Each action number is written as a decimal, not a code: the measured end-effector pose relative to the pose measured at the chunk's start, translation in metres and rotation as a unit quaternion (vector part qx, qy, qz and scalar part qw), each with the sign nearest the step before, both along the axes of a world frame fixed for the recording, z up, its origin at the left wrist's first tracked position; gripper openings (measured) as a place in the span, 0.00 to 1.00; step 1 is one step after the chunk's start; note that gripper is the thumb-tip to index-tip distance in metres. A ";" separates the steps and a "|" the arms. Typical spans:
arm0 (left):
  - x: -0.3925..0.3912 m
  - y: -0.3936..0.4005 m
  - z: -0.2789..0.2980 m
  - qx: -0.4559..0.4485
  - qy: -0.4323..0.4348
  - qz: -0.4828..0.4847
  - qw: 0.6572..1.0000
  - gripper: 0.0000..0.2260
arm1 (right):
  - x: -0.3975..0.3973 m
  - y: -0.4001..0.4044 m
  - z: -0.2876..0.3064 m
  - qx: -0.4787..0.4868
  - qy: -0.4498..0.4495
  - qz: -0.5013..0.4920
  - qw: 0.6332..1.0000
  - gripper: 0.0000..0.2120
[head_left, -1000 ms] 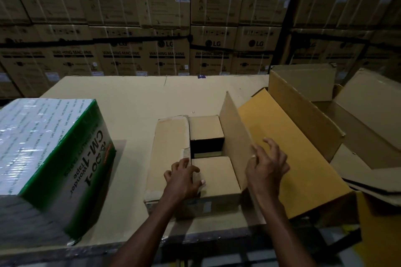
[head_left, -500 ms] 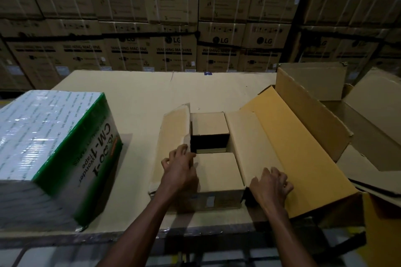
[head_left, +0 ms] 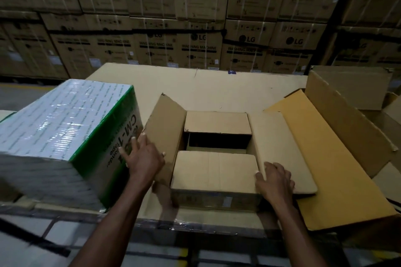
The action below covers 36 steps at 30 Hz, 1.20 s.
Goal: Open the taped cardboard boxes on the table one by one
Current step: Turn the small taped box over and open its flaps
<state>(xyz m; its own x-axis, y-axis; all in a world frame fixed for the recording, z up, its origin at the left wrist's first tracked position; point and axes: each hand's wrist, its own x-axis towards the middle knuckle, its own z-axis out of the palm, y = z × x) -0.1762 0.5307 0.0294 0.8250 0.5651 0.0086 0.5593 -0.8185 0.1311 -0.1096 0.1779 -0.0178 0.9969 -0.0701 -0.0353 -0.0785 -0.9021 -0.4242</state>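
A brown cardboard box [head_left: 214,172] sits at the near middle of the table, its top opened. Its two short inner flaps lie nearly flat, with a dark gap between them. My left hand [head_left: 144,158] holds the long left flap [head_left: 166,130] by its near edge, thumb on the inner face, and the flap stands tilted outward. My right hand [head_left: 274,179] presses with spread fingers on the long right flap [head_left: 280,147], which lies folded out flat.
A shrink-wrapped green and white tape carton [head_left: 63,134] stands close on the left, touching my left fingers. Opened, empty cardboard boxes [head_left: 338,132] lie on the right. The table [head_left: 217,91] is covered in cardboard. Stacked washing machine cartons [head_left: 199,45] form a wall behind.
The right flap went from upright to folded flat under my right hand. My left hand moved from the box's middle to the left flap and swung it up and outward.
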 end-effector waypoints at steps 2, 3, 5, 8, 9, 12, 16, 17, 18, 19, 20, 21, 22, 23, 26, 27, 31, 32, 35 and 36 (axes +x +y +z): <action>0.000 0.003 -0.017 -0.008 0.027 -0.002 1.000 0.23 | 0.001 0.005 0.001 0.005 -0.003 0.009 1.000 0.23; 0.000 0.003 -0.024 -0.021 0.033 -0.003 0.999 0.23 | 0.001 0.007 0.001 -0.003 0.000 0.015 1.000 0.23; 0.000 0.002 -0.034 -0.047 0.037 0.007 0.998 0.24 | 0.004 0.008 0.000 -0.024 0.007 0.024 0.999 0.21; 0.004 0.002 -0.042 -0.078 0.060 0.026 0.995 0.25 | 0.008 0.006 -0.001 -0.041 0.015 0.023 0.999 0.20; 0.006 0.003 -0.044 -0.092 0.072 0.035 0.993 0.26 | 0.009 0.006 -0.002 -0.042 0.016 0.023 0.999 0.20; 0.013 -0.001 -0.045 -0.094 0.084 0.046 0.991 0.27 | 0.012 0.012 0.002 -0.019 0.001 0.033 0.999 0.20; 0.032 -0.025 -0.042 -0.067 -0.003 -0.064 0.996 0.25 | 0.024 0.028 0.013 0.027 -0.018 0.102 0.994 0.20; 0.038 -0.032 -0.042 -0.086 -0.014 -0.118 0.989 0.24 | 0.027 0.032 0.015 0.022 -0.008 0.130 0.991 0.22; 0.046 -0.038 -0.042 -0.117 -0.014 -0.168 0.979 0.24 | 0.028 0.035 0.017 0.016 0.006 0.153 0.988 0.23; 0.052 -0.045 -0.041 -0.147 -0.003 -0.208 0.967 0.23 | 0.029 0.038 0.020 0.013 0.018 0.173 0.985 0.24; 0.057 -0.052 -0.041 -0.167 0.011 -0.234 0.958 0.23 | 0.029 0.041 0.023 0.011 0.031 0.189 0.982 0.25; 0.061 -0.058 -0.041 -0.174 0.028 -0.247 0.953 0.23 | 0.028 0.043 0.028 0.011 0.041 0.197 0.979 0.25; 0.063 -0.064 -0.039 -0.174 0.040 -0.254 0.950 0.24 | 0.026 0.045 0.033 0.007 0.057 0.196 0.979 0.25; 0.065 -0.069 -0.037 -0.174 0.053 -0.257 0.949 0.24 | 0.026 0.046 0.036 0.003 0.068 0.197 0.978 0.25; 0.065 -0.077 -0.029 -0.176 0.085 -0.269 0.943 0.24 | 0.035 0.045 0.034 -0.010 0.095 0.199 0.975 0.25; 0.065 -0.078 -0.025 -0.173 0.087 -0.270 0.943 0.24 | 0.039 0.043 0.032 -0.001 0.092 0.193 0.977 0.24; 0.063 -0.075 -0.002 -0.152 -0.009 -0.263 0.953 0.17 | 0.049 0.043 0.041 0.055 -0.025 0.179 0.982 0.17; 0.060 -0.075 0.007 -0.147 -0.045 -0.264 0.952 0.17 | 0.049 0.042 0.049 0.052 -0.064 0.176 0.981 0.16; 0.047 -0.074 0.039 -0.122 -0.091 -0.277 0.949 0.16 | 0.043 0.039 0.076 0.040 -0.129 0.166 0.977 0.18; 0.042 -0.074 0.049 -0.110 -0.088 -0.280 0.949 0.16 | 0.042 0.036 0.086 0.051 -0.126 0.165 0.977 0.19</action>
<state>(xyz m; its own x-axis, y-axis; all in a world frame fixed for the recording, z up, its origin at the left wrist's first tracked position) -0.1338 0.4568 0.0781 0.9935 0.0414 0.1062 -0.0027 -0.9229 0.3849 -0.0677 0.2139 0.0684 0.9428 0.2472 0.2236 0.3273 -0.8131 -0.4813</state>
